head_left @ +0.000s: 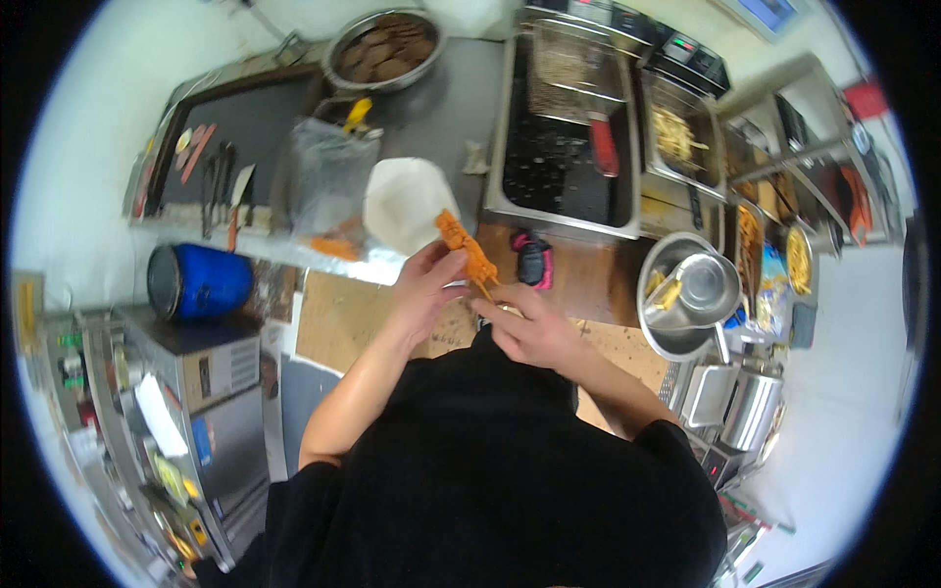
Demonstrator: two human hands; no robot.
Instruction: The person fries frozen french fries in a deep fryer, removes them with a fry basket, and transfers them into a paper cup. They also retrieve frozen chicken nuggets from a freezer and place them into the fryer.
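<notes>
Between my hands is an orange-coated food skewer point(467, 250), tilted, its coated end up and to the left. My left hand point(428, 285) grips the coated part between thumb and fingers. The fingers of my right hand point(531, 323) are at the bare lower end of the sticks. Just beyond my left hand sits a white bowl point(409, 202) on the steel counter. A clear plastic bag point(332, 180) with orange pieces at its bottom lies left of the bowl.
A metal bowl of brown patties point(386, 50) stands at the back. Fryer basins point(566, 173), one with a red-handled tool point(603, 147), are to the right, beside a basket of fries point(673, 136). A griddle point(242, 132) is left; steel bowls point(665, 334) stand at right.
</notes>
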